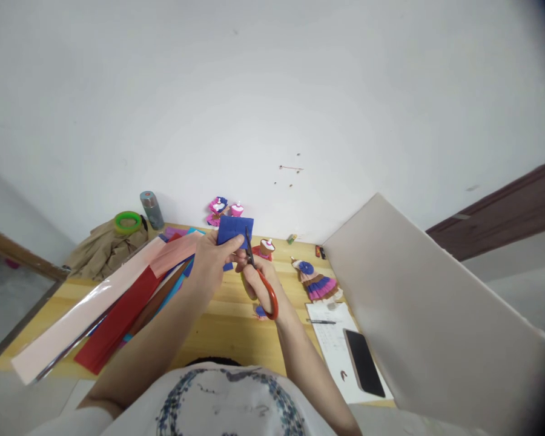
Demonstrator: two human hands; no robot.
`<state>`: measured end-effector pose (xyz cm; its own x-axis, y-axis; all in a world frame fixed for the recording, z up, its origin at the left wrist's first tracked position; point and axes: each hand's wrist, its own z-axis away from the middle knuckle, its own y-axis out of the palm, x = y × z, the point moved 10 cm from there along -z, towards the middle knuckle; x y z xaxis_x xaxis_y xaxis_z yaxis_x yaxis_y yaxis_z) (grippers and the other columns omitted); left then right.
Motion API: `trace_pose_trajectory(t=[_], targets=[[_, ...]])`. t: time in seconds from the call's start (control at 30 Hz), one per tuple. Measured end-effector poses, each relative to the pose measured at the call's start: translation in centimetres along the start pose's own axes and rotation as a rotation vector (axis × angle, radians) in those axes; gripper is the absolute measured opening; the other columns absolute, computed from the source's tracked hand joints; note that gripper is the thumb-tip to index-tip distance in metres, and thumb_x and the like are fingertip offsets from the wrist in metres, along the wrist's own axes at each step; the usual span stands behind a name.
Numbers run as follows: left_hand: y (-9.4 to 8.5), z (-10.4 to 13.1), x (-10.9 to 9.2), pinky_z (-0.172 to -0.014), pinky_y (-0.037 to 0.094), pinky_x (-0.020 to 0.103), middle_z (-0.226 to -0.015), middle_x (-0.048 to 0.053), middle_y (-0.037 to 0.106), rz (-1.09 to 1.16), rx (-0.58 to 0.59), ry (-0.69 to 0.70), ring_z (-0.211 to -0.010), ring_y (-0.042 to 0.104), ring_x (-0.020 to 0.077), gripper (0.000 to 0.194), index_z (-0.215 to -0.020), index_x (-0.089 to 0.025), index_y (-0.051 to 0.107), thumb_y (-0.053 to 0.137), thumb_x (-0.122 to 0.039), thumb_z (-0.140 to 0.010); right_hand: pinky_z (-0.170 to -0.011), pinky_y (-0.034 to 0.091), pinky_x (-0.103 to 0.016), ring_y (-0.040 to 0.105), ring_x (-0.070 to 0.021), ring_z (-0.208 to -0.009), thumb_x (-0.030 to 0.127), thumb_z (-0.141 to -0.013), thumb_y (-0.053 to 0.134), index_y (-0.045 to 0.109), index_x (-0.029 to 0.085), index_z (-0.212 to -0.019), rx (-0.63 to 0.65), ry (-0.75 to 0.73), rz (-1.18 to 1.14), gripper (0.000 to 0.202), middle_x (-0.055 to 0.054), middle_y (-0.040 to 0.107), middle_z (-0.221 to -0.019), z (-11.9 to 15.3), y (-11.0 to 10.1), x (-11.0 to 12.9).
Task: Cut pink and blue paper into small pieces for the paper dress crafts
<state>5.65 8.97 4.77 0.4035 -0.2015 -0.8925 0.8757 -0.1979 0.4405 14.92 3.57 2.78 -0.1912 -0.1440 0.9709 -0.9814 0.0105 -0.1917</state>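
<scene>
My left hand (218,249) pinches the lower part of a folded piece of blue crepe paper (232,226), thumb in front, and holds it up over the table. My right hand (260,280) grips a pair of scissors (272,298) with orange handles. Their dark blades point up and lie against the right part of the blue paper. Just behind my right hand stands a small red and brown paper figure (267,245) with a white top. Below the hands a small scrap of blue and pink paper (260,311) lies on the wood, partly hidden by the scissors.
Long crepe paper strips (118,315) cover the table's left side. Behind them are a khaki cloth (102,245), green tape roll (128,221) and flask (151,209). At right lie a ruffled paper dress (315,281), a paper sheet (327,345) and a phone (364,362), beside an upright panel (418,315).
</scene>
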Motion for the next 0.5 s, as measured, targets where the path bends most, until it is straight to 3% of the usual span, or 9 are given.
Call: trace_pose_trajectory(t=[0.2,0.5], targets=[[-0.05,-0.11,0.09,-0.050,0.048,0.024,-0.054,0.002,0.063,0.006,0.010,-0.026,-0.047,0.056,0.0108,0.027,-0.068,-0.011,0.067,0.084,-0.027,-0.054,-0.046,0.025,-0.025,0.030,-0.0107,-0.048,0.059,-0.086,0.051,0.050,0.020,-0.074,0.003,0.010,-0.041,0.041,0.006,0.035,-0.051,0.18,0.00,0.24],[0.44,-0.33,-0.05,-0.048,0.045,0.021,-0.050,0.002,0.061,0.008,0.119,-0.060,-0.046,0.054,0.0093,0.024,-0.063,-0.010,0.066,0.083,-0.027,-0.058,-0.047,0.024,-0.026,0.029,-0.0117,-0.050,0.060,-0.084,0.053,0.052,0.021,-0.071,0.018,0.026,-0.035,0.041,0.006,0.031,-0.050,0.29,-0.17,-0.05]])
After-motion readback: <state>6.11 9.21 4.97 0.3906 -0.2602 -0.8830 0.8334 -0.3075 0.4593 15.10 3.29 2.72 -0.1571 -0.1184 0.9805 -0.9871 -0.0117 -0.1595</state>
